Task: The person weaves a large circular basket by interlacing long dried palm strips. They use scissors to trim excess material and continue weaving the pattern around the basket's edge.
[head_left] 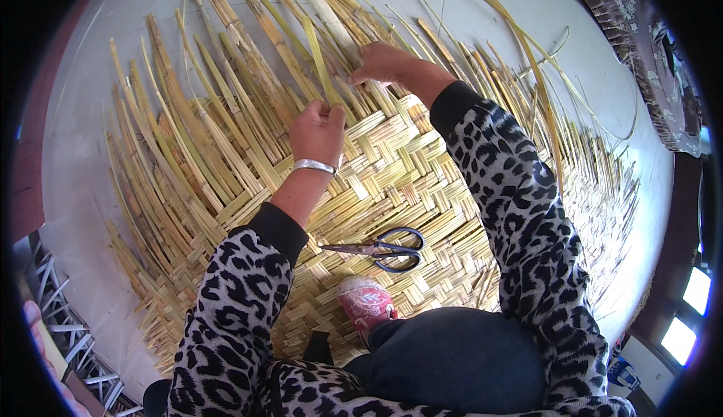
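A large woven reed mat (pixel 444 206) lies under me, its far edge a fringe of loose reed strips. My left hand (pixel 318 132), with a silver bracelet on the wrist, is closed in a pinch on a narrow greenish reed strip (pixel 318 52) at the edge of the weave. Just beyond and to the right, my right hand (pixel 382 65) is curled on a wide, pale reed strip (pixel 331 14) that runs away from me; part of its grip is hidden. Nearer to me, scissors (pixel 380 250) with dark blue handles lie on the mat, their blades pointing left.
My foot in a red patterned shoe (pixel 365 302) rests on the mat near the scissors. Long, thin strips (pixel 538 63) curve across the pale floor (pixel 83 153) at the far right. Dark patterned fabric with a fringe (pixel 629 37) hangs at the upper right.
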Demonstrator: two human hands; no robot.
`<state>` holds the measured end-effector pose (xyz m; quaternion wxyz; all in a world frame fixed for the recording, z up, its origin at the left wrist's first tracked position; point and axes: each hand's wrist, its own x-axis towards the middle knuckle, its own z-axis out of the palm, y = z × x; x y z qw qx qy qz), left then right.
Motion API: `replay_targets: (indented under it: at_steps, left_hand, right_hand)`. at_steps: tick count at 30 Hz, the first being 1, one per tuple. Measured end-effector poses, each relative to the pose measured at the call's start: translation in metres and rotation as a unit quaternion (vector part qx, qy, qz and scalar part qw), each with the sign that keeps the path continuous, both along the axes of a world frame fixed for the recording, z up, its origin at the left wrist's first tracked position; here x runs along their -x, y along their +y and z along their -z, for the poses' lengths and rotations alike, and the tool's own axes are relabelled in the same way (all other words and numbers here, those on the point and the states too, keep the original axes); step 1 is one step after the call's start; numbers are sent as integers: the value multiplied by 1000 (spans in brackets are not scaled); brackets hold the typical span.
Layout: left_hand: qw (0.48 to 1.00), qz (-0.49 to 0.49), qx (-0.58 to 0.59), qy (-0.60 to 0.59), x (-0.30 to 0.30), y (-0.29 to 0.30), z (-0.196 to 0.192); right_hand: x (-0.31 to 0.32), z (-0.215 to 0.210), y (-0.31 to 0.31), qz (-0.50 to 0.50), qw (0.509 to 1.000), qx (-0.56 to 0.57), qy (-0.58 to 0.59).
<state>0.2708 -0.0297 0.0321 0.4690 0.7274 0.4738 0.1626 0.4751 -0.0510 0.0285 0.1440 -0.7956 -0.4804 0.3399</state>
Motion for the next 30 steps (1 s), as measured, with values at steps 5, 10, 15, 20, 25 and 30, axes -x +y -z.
replay_targets:
  at_steps: [5,10,15,20,25,30]
  left_hand:
    - [999,-16,7,-32,0,-1,10]
    - [998,-20,34,-57,0,-2,8]
    - [1000,5,10,-12,1,-1,1]
    - [1000,6,10,-14,2,0,0]
    - [1000,-1,-1,-29,2,0,8]
    - [1000,6,-2,-3,2,1,14]
  right_hand:
    - [-2,-3,-4,6,998,18,54]
    - [3,2,-2,31,993,34,110]
    - [-1,5,-8,73,976,52,200]
    - [1,5,-16,120,958,7,259]
    - [7,6,-7,28,999,22,22]
    - [19,9,-3,34,997,22,-65]
